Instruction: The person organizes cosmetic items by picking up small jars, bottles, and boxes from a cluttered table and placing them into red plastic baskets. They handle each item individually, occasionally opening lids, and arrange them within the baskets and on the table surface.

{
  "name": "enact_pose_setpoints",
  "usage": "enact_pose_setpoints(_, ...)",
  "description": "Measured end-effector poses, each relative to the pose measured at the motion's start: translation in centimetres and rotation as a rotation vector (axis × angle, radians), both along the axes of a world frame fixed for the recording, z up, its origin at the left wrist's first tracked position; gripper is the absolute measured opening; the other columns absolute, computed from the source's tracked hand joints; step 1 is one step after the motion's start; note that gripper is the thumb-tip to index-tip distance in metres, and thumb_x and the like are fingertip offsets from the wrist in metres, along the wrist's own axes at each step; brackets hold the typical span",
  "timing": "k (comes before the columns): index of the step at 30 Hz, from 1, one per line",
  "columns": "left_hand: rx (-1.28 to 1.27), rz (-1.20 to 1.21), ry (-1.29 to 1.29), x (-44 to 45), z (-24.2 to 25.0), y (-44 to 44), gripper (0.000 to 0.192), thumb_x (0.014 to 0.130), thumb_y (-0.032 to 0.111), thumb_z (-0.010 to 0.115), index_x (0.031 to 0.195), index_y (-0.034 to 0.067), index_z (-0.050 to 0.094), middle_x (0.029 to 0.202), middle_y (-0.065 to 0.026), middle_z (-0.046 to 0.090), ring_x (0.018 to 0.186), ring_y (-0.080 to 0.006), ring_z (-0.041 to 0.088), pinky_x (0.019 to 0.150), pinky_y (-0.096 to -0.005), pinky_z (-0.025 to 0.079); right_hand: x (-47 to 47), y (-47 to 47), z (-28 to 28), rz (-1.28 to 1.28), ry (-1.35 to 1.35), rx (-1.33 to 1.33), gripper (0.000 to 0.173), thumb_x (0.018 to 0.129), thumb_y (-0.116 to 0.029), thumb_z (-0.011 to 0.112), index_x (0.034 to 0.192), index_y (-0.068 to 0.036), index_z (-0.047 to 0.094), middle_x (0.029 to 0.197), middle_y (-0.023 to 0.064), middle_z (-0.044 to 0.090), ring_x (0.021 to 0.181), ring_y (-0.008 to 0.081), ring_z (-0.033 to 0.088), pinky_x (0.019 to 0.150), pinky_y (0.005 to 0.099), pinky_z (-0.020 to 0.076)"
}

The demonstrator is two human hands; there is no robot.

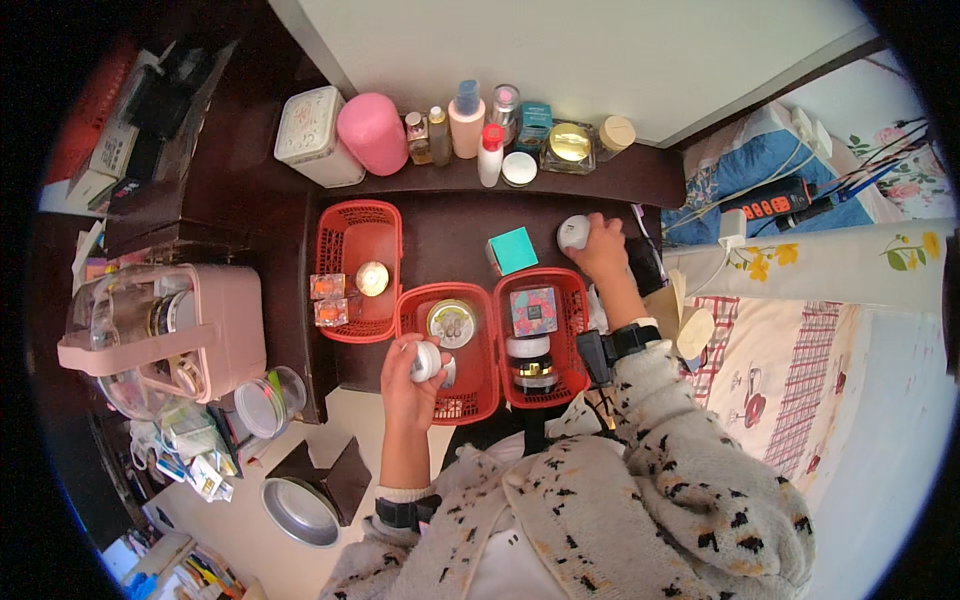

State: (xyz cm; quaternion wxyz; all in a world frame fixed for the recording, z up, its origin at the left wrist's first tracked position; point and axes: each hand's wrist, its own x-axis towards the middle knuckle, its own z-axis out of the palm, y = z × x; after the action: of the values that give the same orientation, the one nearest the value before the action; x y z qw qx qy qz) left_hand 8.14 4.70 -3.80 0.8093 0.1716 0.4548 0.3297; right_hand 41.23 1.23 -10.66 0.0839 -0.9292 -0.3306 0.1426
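My left hand (411, 379) grips a small white-lidded jar (426, 361) over the near left part of the middle red plastic basket (484, 375). That basket also holds a round tin (451, 323) with a patterned lid. At the right of the dark desk, my right hand (600, 249) has its fingers around a round white-lidded container (574, 232). A turquoise box (513, 251) stands to its left. In the right red basket (581, 300) are a floral box (533, 311) and several jars (531, 367). The left red basket (397, 225) holds a gold-lidded jar (372, 278) and small orange boxes (330, 286).
Bottles, jars, a pink container (373, 133) and a white tin (311, 135) line the raised shelf (442, 180) behind. A pink storage case (232, 322) stands at the left. To the right are a power strip (772, 206) and a charger (732, 225) with cables.
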Motion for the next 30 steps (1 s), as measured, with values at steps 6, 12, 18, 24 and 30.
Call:
enact_pose_setpoints(6, 0.017, -0.046, 0.018, 1.1, 0.6, -0.2, 0.015, 0.094, 0.020, 0.049, 0.101, 0.008, 0.052, 0.097, -0.0118, 0.063, 0.078, -0.0221, 0.066, 0.058, -0.0271, 0.056, 0.2, 0.6, -1.4, -0.024, 0.102, -0.002, 0.079, 0.060, -0.023, 0.079, 0.128, -0.013, 0.041, 0.118, 0.0208, 0.043, 0.101, 0.0426, 0.053, 0.084, 0.0457, 0.0494)
enact_pose_setpoints(12, -0.067, -0.125, -0.054, 4.5, 1.3, -0.3, 0.022, 0.095, 0.024, 0.049, 0.087, 0.003, 0.054, 0.091, -0.0133, 0.063, 0.073, -0.0211, 0.064, 0.059, -0.0296, 0.054, 0.5, -1.6, 5.4, 0.101, 0.128, 0.253, 0.081, 0.059, -0.024, 0.078, 0.129, -0.009, 0.040, 0.116, 0.0205, 0.047, 0.105, 0.0396, 0.052, 0.088, 0.0432, 0.0464)
enact_pose_setpoints(18, 0.076, -0.449, -0.148, 12.2, 2.6, 0.4, 0.033, 0.093, 0.022, 0.054, 0.115, -0.002, 0.051, 0.103, -0.0157, 0.060, 0.078, -0.0188, 0.063, 0.062, -0.0303, 0.054, -0.6, -2.9, 13.6, 0.677, 0.366, 0.512, 0.079, 0.058, -0.022, 0.077, 0.129, -0.009, 0.045, 0.113, 0.0187, 0.050, 0.107, 0.0365, 0.051, 0.092, 0.0400, 0.0437)
enact_pose_setpoints(24, 0.166, -0.573, -0.134, 16.4, 2.7, 0.7, 0.053, 0.086, 0.015, 0.062, 0.130, 0.000, 0.038, 0.113, -0.0141, 0.055, 0.085, -0.0207, 0.063, 0.065, -0.0315, 0.055, -0.5, -2.6, 15.6, 0.759, 0.470, 0.300, 0.083, 0.058, -0.025, 0.080, 0.132, -0.011, 0.044, 0.114, 0.0187, 0.050, 0.107, 0.0372, 0.051, 0.092, 0.0399, 0.0430)
enact_pose_setpoints(30, 0.089, -0.594, -0.348, 16.6, 2.0, 0.4, 0.063, 0.083, 0.024, 0.066, 0.133, 0.001, 0.035, 0.114, -0.0139, 0.056, 0.079, -0.0186, 0.062, 0.060, -0.0278, 0.053, 3.0, -0.6, 16.0, 0.986, 0.672, 0.362, 0.073, 0.066, -0.028, 0.078, 0.129, -0.005, 0.048, 0.119, 0.0204, 0.053, 0.108, 0.0347, 0.052, 0.093, 0.0389, 0.0427)
